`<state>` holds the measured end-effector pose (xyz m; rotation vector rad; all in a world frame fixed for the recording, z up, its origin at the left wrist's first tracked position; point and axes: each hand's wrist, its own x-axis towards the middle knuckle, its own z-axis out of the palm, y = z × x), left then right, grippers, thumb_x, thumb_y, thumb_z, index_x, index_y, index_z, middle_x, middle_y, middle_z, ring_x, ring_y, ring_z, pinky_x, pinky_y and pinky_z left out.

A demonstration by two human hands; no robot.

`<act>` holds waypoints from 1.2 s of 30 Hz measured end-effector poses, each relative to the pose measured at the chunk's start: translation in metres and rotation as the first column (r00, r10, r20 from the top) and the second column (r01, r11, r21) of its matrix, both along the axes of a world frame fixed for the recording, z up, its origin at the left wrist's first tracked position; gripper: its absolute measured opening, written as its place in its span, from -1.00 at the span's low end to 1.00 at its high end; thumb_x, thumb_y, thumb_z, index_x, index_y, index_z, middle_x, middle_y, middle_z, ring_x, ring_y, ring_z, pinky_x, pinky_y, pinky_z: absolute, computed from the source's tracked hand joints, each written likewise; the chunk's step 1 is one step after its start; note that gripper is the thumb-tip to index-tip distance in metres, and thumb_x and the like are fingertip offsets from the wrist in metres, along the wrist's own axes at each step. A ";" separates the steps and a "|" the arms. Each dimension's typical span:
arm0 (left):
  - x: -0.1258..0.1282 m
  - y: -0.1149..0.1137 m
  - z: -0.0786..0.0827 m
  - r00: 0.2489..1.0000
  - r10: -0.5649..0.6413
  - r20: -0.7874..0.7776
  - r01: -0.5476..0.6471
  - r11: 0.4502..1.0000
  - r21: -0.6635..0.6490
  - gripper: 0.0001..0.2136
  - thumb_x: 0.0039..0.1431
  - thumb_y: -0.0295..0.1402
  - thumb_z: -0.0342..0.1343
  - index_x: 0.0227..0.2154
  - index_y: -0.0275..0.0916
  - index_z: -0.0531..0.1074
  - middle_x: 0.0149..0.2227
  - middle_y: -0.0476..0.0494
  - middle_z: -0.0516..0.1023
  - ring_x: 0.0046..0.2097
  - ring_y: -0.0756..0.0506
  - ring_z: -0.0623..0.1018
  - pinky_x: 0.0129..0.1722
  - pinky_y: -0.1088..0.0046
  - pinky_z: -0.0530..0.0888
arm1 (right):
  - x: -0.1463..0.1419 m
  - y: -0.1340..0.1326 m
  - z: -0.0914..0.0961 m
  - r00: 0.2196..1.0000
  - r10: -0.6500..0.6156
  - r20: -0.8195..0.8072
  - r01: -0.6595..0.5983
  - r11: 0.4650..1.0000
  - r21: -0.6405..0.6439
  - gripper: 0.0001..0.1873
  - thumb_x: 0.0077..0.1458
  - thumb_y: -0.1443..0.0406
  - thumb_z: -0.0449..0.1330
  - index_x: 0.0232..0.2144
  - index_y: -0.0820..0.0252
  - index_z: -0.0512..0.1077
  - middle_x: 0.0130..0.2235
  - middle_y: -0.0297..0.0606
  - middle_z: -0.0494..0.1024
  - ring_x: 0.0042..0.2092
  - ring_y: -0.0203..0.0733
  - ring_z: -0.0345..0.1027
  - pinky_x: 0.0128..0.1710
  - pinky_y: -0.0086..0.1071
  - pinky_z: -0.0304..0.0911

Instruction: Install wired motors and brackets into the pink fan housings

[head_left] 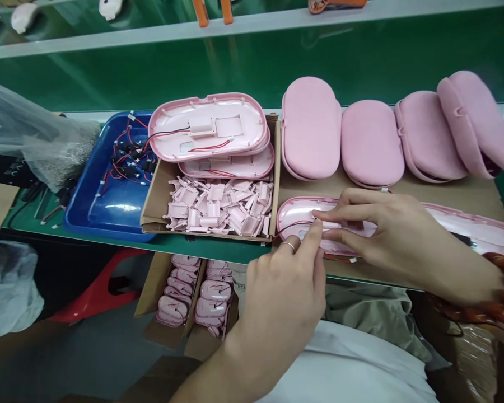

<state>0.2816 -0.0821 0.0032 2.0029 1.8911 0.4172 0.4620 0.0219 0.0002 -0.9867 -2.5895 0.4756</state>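
An oval pink plastic shell [292,211] lies inner side up on the cardboard in front of me. My right hand [373,229] pinches a small pale pink plastic bracket [330,225] inside it, thumb on the near side and fingers on the far side. My left hand [285,280], with a ring on one finger, is closed, its index fingertip against the bracket's left end. What its thumb and fingertips grip, if anything, is hidden. A black wire [292,225] runs from those fingertips over the shell's left rim. A red wire [338,258] with a white plug hangs at the near rim.
Left stands a carton [156,208] of loose pink brackets, with wired shells [168,143] stacked on it. Beyond is a blue tray [126,215] of wired parts. Pink fabric-covered cases [311,129] line the back; another shell [487,235] lies right. Cartons of shells [172,310] stand below.
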 end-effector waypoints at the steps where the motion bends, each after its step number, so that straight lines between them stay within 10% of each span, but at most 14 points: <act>1: 0.002 0.000 0.000 1.000 0.000 0.000 0.000 1.000 -0.001 -0.56 0.44 -0.42 0.11 0.33 -0.05 0.46 -0.19 -0.10 0.75 -0.42 -0.17 0.66 -0.48 0.38 0.32 | 0.000 -0.001 -0.001 1.000 -0.005 -0.003 0.005 1.000 -0.004 -0.79 0.39 0.32 0.21 -0.20 0.20 0.67 -0.28 -0.26 0.56 -0.38 -0.35 0.40 -0.40 -0.40 0.26; 36: 0.005 0.010 -0.013 0.992 0.068 0.106 -0.084 0.984 0.157 -0.76 0.45 -0.49 0.07 -0.07 -0.16 0.65 -0.25 -0.10 0.70 -0.29 -0.14 0.66 -0.28 0.37 0.47 | 0.010 0.002 -0.003 0.990 0.117 0.080 -0.121 0.991 0.047 -0.67 0.47 0.31 0.07 -0.21 0.21 0.64 -0.13 -0.13 0.58 -0.18 -0.17 0.45 -0.27 -0.33 0.22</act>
